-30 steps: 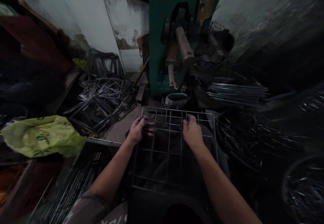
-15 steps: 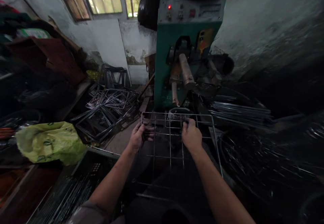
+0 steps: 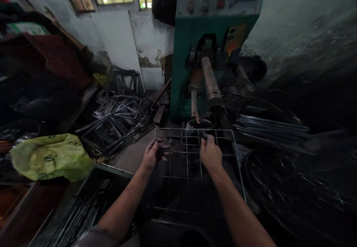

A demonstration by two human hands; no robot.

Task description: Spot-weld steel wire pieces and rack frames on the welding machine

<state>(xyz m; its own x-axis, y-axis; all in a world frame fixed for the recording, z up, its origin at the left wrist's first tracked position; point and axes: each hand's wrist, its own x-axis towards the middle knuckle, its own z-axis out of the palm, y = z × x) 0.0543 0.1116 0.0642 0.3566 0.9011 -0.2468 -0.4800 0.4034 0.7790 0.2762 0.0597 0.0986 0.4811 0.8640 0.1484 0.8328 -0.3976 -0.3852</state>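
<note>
I hold a rectangular wire grid (image 3: 234,154) flat in front of me with both hands. My left hand (image 3: 152,156) grips its left edge near the far corner. My right hand (image 3: 210,154) is closed over the wires near the middle of the far end. The grid's far edge lies just below the copper-coloured arms (image 3: 209,83) of a green welding machine (image 3: 195,42). A small dark ring-shaped part (image 3: 199,123) sits right under those arms.
A heap of bent wire frames (image 3: 119,116) lies on the floor at left. A yellow-green plastic bag (image 3: 48,157) rests further left. Bundles of straight rods (image 3: 272,126) lie at right, and a crate of rods (image 3: 75,217) sits at lower left.
The view has tilted upward, showing more of the machine and window. The grid and both hands have edged toward the machine's arms; the grips look the same.
</note>
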